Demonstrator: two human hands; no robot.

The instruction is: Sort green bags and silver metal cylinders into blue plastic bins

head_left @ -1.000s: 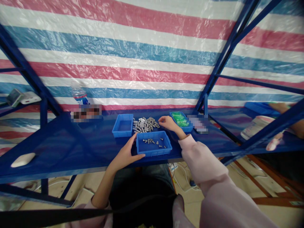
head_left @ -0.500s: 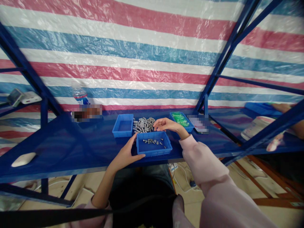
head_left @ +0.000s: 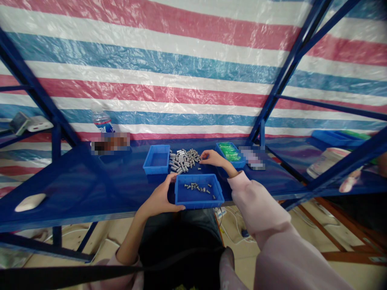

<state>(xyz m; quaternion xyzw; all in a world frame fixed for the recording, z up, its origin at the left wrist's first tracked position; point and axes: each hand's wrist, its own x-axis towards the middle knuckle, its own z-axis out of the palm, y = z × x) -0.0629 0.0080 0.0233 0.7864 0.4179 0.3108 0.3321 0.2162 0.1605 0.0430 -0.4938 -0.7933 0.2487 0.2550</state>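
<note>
My left hand (head_left: 160, 197) grips the left end of a blue plastic tray (head_left: 199, 204) at the table's front edge, thumb along its front wall. Several small screws (head_left: 196, 187) lie scattered on the tray's floor. Behind the tray is a pile of silvery metal pieces (head_left: 182, 161), mostly short cylinders with smaller screws among them. At the pile's right side, my right hand (head_left: 213, 158) has its thumb and fingers pinched together; whatever is between the tips is too small to make out. One loose screw (head_left: 199, 168) lies between pile and tray.
A second blue tray (head_left: 156, 170) stands left of the pile. Behind my right hand is a blue tray (head_left: 240, 164) of green packets (head_left: 229, 152), beside a blurred-out flat object (head_left: 252, 158). A bottle (head_left: 102, 121) stands at the back left, a white mouse-like object (head_left: 30, 202) nearer.
The front tray has shifted toward me and slightly right, with my left hand on it. My right hand's fingers have drawn together at the pile's right side. The loose screw now shows.
</note>
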